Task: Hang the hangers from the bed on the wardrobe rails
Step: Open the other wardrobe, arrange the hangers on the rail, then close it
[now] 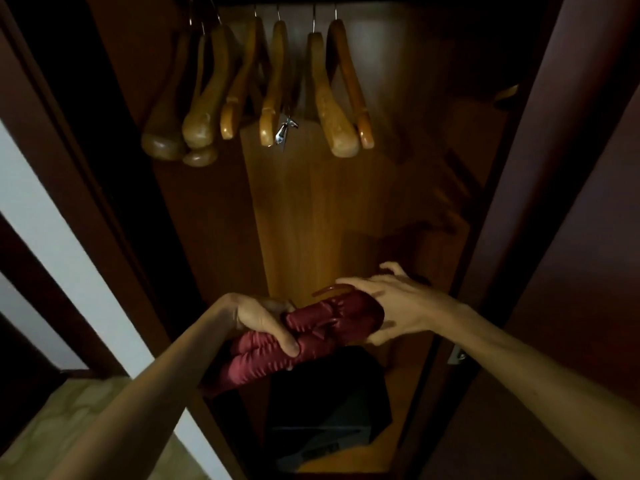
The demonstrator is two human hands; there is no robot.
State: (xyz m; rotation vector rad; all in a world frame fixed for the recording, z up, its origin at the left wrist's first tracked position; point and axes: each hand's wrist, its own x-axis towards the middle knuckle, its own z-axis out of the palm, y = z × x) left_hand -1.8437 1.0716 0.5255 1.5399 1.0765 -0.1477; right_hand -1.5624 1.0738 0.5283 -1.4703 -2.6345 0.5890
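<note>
Low in front of the open wardrobe [346, 209], I hold a bundle of red satin padded hangers [311, 334] between both hands. My left hand [263, 322] is clenched around the bundle's near end, thumb pressed over the top. My right hand [394, 306] cups the far end with fingers spread, not fully closed, touching the fabric and a reddish hook that pokes out just above it.

Up at the top edge, wooden hangers [277, 88] dangle by metal hooks from the rail, crowded toward the left and centre; a metal clip [285, 129] hangs among them. To the right of the last wooden hanger the rail space looks free up to the side wall. Below my hands sits a dark box-like safe [329, 407] on the wardrobe floor. Door frames close in on both sides, leaving a narrow opening.
</note>
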